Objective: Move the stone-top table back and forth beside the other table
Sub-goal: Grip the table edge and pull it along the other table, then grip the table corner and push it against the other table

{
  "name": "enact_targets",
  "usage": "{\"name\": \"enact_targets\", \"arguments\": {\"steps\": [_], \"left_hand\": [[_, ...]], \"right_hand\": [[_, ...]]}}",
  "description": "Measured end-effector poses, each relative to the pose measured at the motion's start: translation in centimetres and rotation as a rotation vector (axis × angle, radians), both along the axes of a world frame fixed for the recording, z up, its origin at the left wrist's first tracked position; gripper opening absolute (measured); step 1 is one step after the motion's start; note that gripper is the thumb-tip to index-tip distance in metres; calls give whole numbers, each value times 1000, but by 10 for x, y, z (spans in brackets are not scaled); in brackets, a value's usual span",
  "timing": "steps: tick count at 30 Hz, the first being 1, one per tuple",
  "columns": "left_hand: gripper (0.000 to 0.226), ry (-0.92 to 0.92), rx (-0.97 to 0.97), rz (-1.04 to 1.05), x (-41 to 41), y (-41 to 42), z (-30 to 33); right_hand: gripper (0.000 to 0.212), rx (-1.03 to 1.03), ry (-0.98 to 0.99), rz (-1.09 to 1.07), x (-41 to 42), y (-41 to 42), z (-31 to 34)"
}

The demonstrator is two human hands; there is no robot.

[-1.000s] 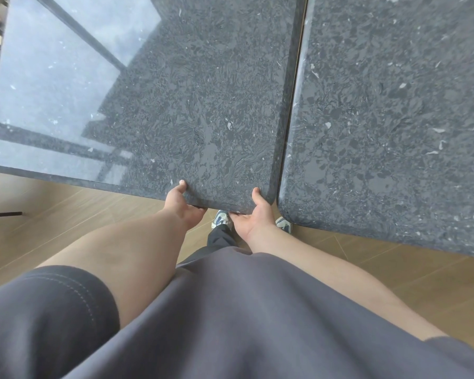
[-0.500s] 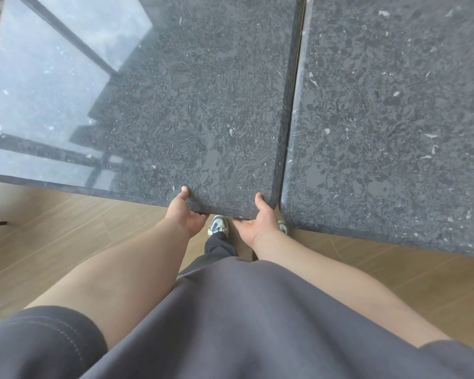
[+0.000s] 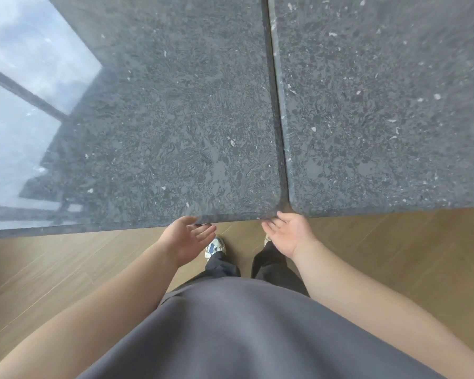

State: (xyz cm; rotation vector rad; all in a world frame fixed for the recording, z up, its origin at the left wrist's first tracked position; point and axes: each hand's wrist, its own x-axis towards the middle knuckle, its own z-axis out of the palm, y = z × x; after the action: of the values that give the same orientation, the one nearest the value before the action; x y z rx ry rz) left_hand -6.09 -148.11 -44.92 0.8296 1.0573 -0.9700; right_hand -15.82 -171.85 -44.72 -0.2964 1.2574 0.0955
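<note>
At the upper left of the frame, bright sky and a dark window bar shine on the stone-top table point(image 3: 153, 127), which fills the top left and middle. Its dark grey top is speckled with pale flecks. Below it lies a wooden floor point(image 3: 52, 269). The left hand point(image 3: 185, 239) is let go, palm up, fingers loose, just under the near edge. A white and blue shoe point(image 3: 215, 246) peeks out between the hands. The right hand point(image 3: 288, 232) is loose too, near the thin gap. The other table point(image 3: 389, 105) sits snug on the right.
</note>
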Motion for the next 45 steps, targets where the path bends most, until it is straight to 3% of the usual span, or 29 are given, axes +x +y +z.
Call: {"name": "enact_targets", "arguments": {"steps": [3, 8, 17, 22, 31, 39, 45], "left_hand": [[55, -26, 13, -153, 8, 14, 9], [35, -136, 10, -281, 23, 10, 37], [34, -419, -78, -205, 30, -28, 116], [24, -686, 22, -188, 3, -41, 155], [22, -1021, 22, -101, -72, -66, 228], [37, -1372, 75, -61, -111, -86, 307], [35, -1596, 79, -37, -133, -78, 353]], "right_hand": [[52, -102, -8, -50, -10, 8, 11], [48, -159, -94, -48, -22, 6, 40], [32, -227, -303, -74, -30, -9, 104], [28, -287, -420, -39, -43, -23, 144], [33, -619, -701, 20, -89, -52, 226], [37, -930, -831, 42, -115, -46, 288], [37, -1068, -937, 72, -123, -30, 328]]}}
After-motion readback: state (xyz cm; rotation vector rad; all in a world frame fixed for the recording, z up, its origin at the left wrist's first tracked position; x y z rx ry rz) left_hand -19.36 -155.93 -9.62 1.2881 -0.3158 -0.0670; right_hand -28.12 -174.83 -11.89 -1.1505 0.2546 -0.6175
